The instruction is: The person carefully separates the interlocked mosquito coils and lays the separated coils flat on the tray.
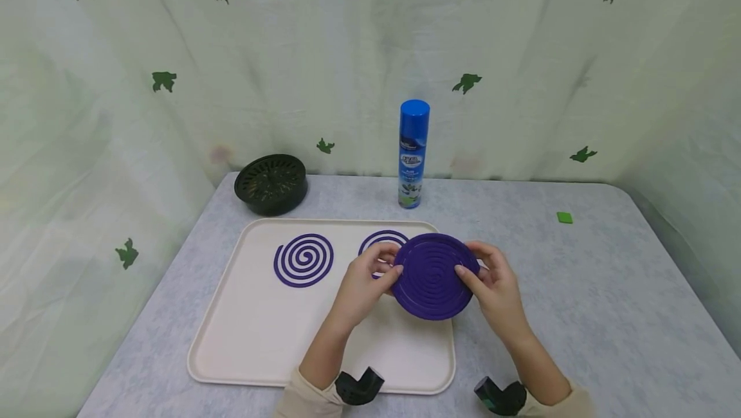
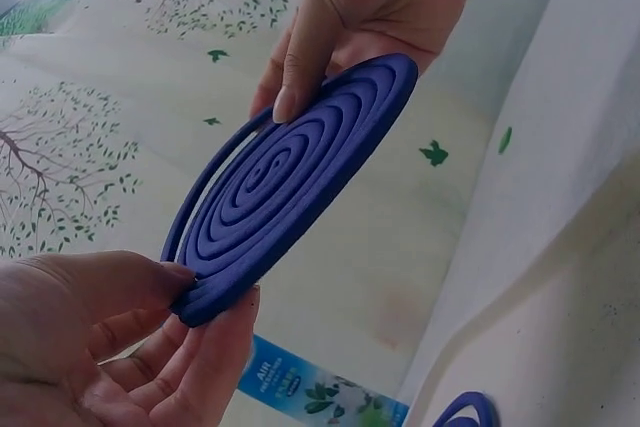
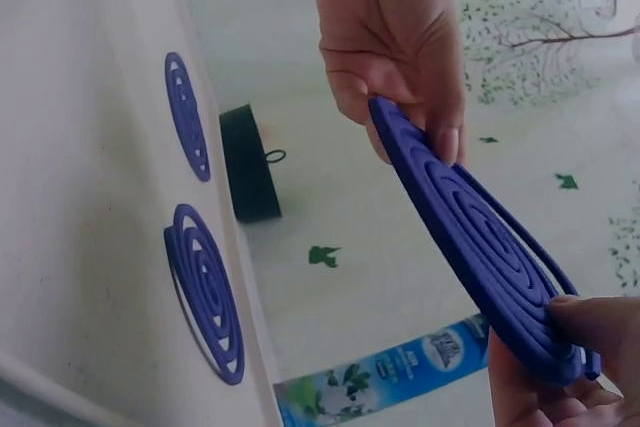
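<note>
Both hands hold a round, flat stack of purple mosquito coils (image 1: 434, 276) up over the right part of the tray. My left hand (image 1: 367, 276) pinches its left edge, thumb on the near face and fingers behind. On the opposite edge my right hand (image 1: 496, 286) pinches it the same way. In the left wrist view the rings of the held coils (image 2: 300, 162) lie tightly nested, with one outer strand standing slightly away. A separate purple coil (image 1: 298, 285) lies at the tray's back left. Another coil (image 1: 384, 233) lies right of it, partly hidden by my left hand.
The white tray (image 1: 260, 334) rests on a grey-blue table (image 1: 579, 315). Behind it stand a dark green slotted round holder (image 1: 272, 183) and a tall blue spray can (image 1: 411, 154). A small green square (image 1: 564, 217) lies at the right. A leaf-patterned curtain (image 1: 359, 51) hangs behind.
</note>
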`<state>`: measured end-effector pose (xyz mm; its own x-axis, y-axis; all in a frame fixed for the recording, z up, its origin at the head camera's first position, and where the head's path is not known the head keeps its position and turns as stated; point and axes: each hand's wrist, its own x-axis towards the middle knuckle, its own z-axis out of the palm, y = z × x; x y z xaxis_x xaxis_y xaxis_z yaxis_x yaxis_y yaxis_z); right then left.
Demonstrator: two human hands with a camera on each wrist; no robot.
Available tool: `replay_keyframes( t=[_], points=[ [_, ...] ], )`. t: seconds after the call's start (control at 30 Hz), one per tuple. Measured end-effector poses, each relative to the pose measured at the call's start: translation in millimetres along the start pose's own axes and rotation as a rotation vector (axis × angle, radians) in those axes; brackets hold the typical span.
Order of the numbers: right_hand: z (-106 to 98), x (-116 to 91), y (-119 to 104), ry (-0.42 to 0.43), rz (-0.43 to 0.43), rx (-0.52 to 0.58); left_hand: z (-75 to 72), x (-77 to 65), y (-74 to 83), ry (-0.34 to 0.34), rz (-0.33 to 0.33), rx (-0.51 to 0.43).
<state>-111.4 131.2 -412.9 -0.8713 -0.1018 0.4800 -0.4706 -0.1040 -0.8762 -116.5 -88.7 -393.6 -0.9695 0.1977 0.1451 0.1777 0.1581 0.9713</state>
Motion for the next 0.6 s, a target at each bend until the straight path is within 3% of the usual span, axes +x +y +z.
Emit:
replay_keyframes(
  t=[0.4, 0.6],
  points=[
    [3.6, 5.7, 3.9, 0.024, 0.023, -0.002, -3.5, 1.8, -4.0, 0.098, 0.003, 0.039],
    [-0.7, 3.4, 5.7, 0.021, 0.012, -0.037, -5.6, 1.8, -0.6, 0.073, -0.050, -0.011]
  ],
)
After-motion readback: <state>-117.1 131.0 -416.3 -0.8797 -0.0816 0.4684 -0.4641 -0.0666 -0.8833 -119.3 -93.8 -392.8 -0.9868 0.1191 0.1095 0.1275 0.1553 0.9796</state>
